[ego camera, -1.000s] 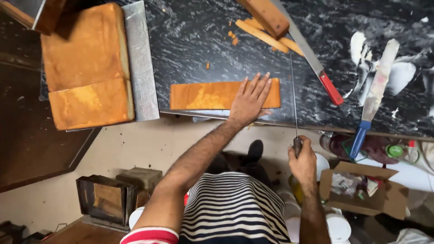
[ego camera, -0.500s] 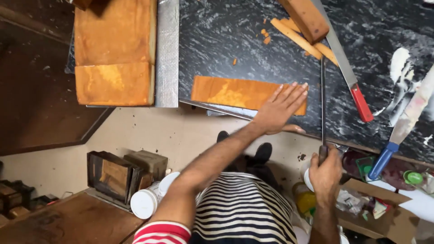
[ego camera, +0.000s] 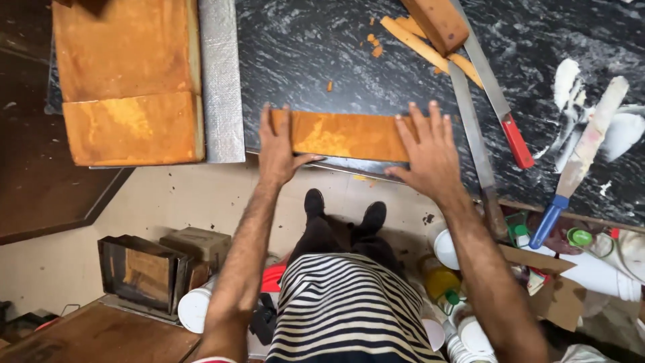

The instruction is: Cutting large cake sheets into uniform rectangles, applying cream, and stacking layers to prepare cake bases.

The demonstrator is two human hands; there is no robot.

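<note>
A long rectangular slab of golden sponge cake (ego camera: 346, 135) lies at the front edge of the black marble counter (ego camera: 322, 47). My left hand (ego camera: 278, 144) grips its left end, fingers on top and thumb underneath at the counter's edge. My right hand (ego camera: 428, 149) holds its right end the same way, fingers spread over the top. A long knife (ego camera: 471, 131) lies flat on the counter just right of my right hand, its handle hanging past the edge.
A large sponge cake (ego camera: 127, 81) on a silver board (ego camera: 222, 81) sits at the left. Cake trimmings (ego camera: 423, 40), a red-handled knife (ego camera: 494, 94) and a blue-handled cream-smeared spatula (ego camera: 581, 158) lie at the right. Tins, tubs and boxes crowd the floor below.
My right hand has put the long knife down on the counter and come onto the cake slab's right end. My left hand has shifted from the slab's right part to its left end.
</note>
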